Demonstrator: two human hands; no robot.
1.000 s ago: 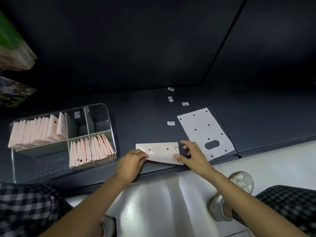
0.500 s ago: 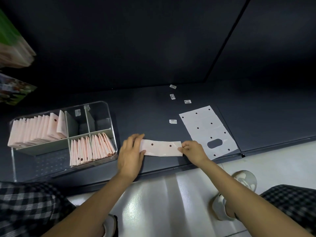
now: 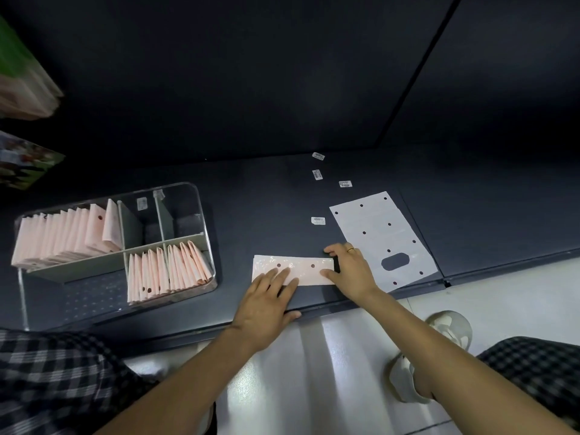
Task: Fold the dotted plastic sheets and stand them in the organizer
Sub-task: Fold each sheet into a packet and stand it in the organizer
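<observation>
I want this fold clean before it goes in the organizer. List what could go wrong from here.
1. The folded strip is pinned only by flat fingers of the left hand and right hand; it may spring open on release.
2. The front organizer compartment looks packed, so inserting could crumple it.

The dark grey flat surface (image 3: 266, 196) carries a clear plastic organizer (image 3: 205, 215) at the left. A folded pink dotted strip (image 3: 301, 266), a flat white dotted plastic sheet (image 3: 376, 227) and four small white labels (image 3: 318, 220) lie on it.
</observation>
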